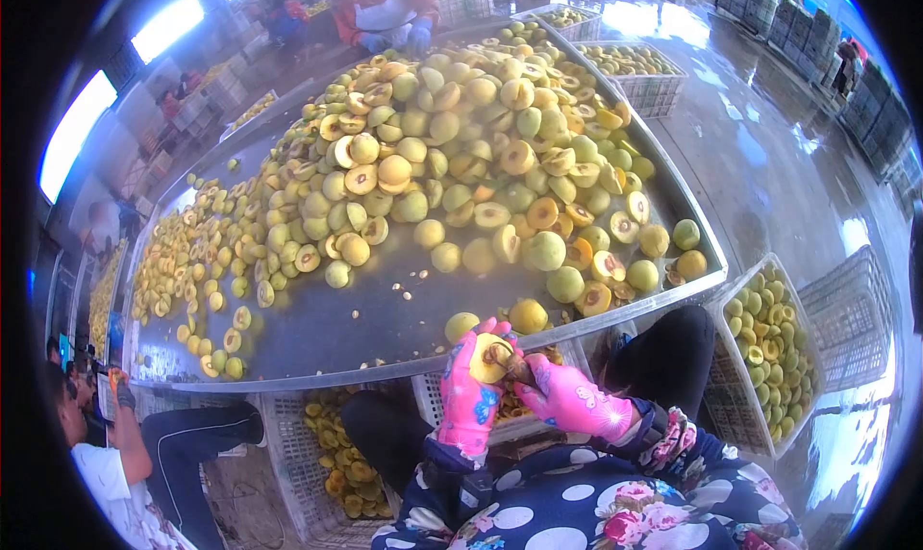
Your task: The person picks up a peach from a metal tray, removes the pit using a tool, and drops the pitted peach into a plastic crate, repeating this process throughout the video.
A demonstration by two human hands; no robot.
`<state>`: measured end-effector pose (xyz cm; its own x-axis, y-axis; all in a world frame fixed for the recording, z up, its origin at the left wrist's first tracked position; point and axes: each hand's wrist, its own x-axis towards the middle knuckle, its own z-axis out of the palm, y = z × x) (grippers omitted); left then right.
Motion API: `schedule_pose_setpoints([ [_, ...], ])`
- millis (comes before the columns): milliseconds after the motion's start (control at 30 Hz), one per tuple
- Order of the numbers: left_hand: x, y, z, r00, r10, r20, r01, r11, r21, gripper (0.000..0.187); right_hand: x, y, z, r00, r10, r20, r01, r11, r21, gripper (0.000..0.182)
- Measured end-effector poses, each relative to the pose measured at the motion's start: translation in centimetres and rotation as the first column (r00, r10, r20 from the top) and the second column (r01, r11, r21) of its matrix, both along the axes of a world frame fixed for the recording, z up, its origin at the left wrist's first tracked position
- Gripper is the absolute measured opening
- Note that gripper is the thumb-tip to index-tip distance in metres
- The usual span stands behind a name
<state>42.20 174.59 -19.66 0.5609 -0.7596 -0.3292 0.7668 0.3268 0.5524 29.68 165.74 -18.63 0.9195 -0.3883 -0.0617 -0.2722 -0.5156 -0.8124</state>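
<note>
My left hand [469,401], in a pink patterned glove, is closed around a halved yellow peach [487,357], its cut face turned up. My right hand [579,401], gloved the same way, grips a small tool with a brownish handle [520,369]. The tool's tip meets the middle of the cut fruit; its exact shape is too small to make out. Both hands are above the near edge of the metal table [385,343], over my lap. Just beyond them lie two peaches, one yellow [528,316] and one greener [461,327].
A large heap of whole and halved peaches [413,156] covers much of the table. Crates of fruit stand at my right [766,358] and below the table [346,454]. One co-worker [115,454] sits at left; another [389,12] stands across. The floor [750,146] looks wet.
</note>
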Motion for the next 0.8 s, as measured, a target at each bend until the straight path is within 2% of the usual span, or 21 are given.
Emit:
schedule_pose_setpoints([
  [133,-0.1,-0.4,-0.8,0.999,0.013,-0.036,-0.014,1.000,-0.014,0.037,0.2,0.2,0.5,0.998,0.020,0.059,-0.018,0.999,-0.035,0.050],
  [200,-0.3,-0.5,-1.7,0.999,0.012,-0.030,-0.013,0.999,-0.047,0.037,0.3,0.3,0.0,0.998,0.003,0.058,-0.003,1.000,0.000,0.042],
  [233,-0.7,-0.5,-1.7,0.997,0.051,-0.060,-0.051,0.999,0.000,0.037,0.3,0.4,-0.2,0.998,-0.005,0.059,0.004,1.000,0.015,0.039],
  [300,-0.9,-1.4,-1.3,0.987,0.138,-0.082,-0.133,0.989,0.061,0.037,0.0,0.6,-1.3,0.996,0.010,0.085,-0.011,1.000,0.008,0.052],
  [367,-0.8,-1.5,-2.5,0.986,0.147,-0.078,-0.142,0.988,0.063,0.037,0.5,0.4,-2.0,0.992,0.029,0.126,-0.027,0.999,-0.023,0.060],
  [400,-0.8,-1.3,-2.6,0.992,0.123,0.028,-0.125,0.989,0.083,0.036,0.2,0.4,-2.6,0.992,0.034,0.121,-0.030,0.999,-0.028,0.062],
  [433,-0.9,-1.4,-2.5,0.992,0.118,-0.034,-0.114,0.988,0.104,0.034,0.1,-0.1,-3.9,0.969,0.226,0.102,-0.175,0.913,-0.368,0.059],
  [467,-0.7,-1.5,-2.2,0.996,0.085,0.008,-0.085,0.989,0.119,0.033,0.1,-0.4,-5.6,0.925,0.381,0.007,-0.285,0.704,-0.650,0.056],
  [500,-0.5,-1.2,-2.0,0.998,0.051,0.042,-0.057,0.988,0.146,0.032,0.2,-0.4,-5.4,0.954,0.299,0.033,-0.253,0.857,-0.450,0.047],
  [533,-0.4,-1.0,-2.0,0.997,0.021,0.071,-0.033,0.983,0.178,0.031,0.2,-0.3,-5.3,0.979,0.195,0.062,-0.176,0.958,-0.228,0.038],
  [633,-0.1,-0.6,-2.6,0.988,-0.036,0.151,0.008,0.982,0.187,0.028,-0.2,-0.3,-3.4,0.989,0.140,-0.045,-0.139,0.990,0.015,0.031],
  [700,-0.1,-0.7,-2.3,0.990,-0.039,0.136,0.013,0.982,0.187,0.024,-0.3,-0.6,-3.4,0.986,0.169,0.001,-0.169,0.984,0.058,0.031],
  [800,-1.2,-0.8,-1.6,0.948,0.021,0.317,-0.103,0.964,0.245,0.021,-0.1,-0.7,-4.9,0.980,0.189,0.059,-0.195,0.975,0.105,0.031],
])
